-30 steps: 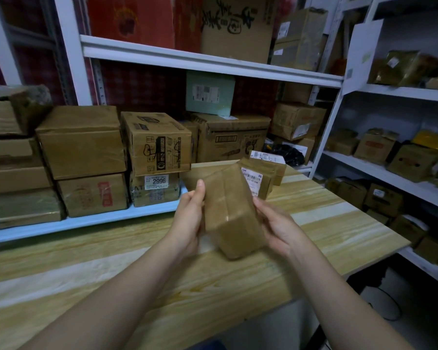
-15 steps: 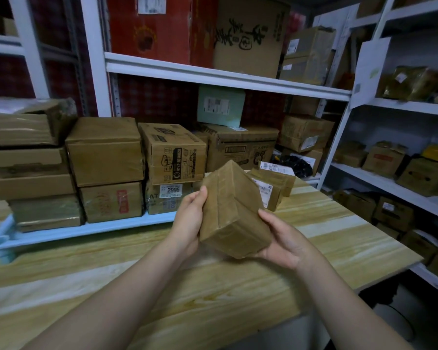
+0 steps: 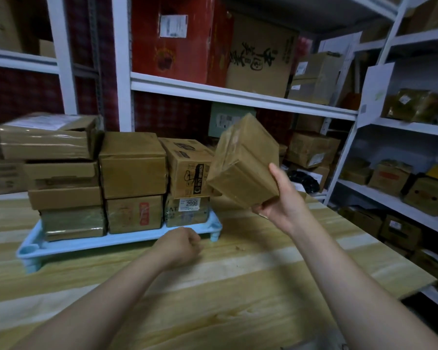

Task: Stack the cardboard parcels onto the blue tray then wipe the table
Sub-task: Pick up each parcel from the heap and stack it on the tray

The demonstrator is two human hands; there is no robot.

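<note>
Taped brown parcel (image 3: 243, 162): in the air, tipped on a corner, over the table (image 3: 238, 286) just right of the blue tray (image 3: 111, 242), about level with the top of the right-hand stack.

Right hand (image 3: 278, 205): grips it alone at the low right corner, thumb up the side face, fingers under.

Left hand (image 3: 180, 245): clenched in a fist, nothing in it, low over the table by the tray's front rim.

Risks, as I judge them:
- One-handed corner hold on glossy tape wrap, with most of the bulk hanging out to the left. The parcel could twist out and drop on the table or clip the tray.
- Set down tilted, it may land edge-first on the printed carton (image 3: 187, 168) and slide off, or nudge that carton on the box beneath.
- All three stacks are already two or more high. The left one looks uneven, its top parcel (image 3: 46, 137) overhanging, so a bump could shift it.
- The tray stands on short legs, and a shove might scoot it.

Writing:
- White sticker (image 3: 191, 203) on the lower right box reads "2996", with "AT" printed beside it.
- The printed carton has black graphics, not legible.
- Red label (image 3: 144, 213) on the middle lower box is unreadable.
- On the shelf (image 3: 238, 97) above, a red carton (image 3: 177, 59) carries a blurred white shipping label.
- Beside it, a brown carton (image 3: 258, 72) has large black brush characters I cannot make out.
</note>
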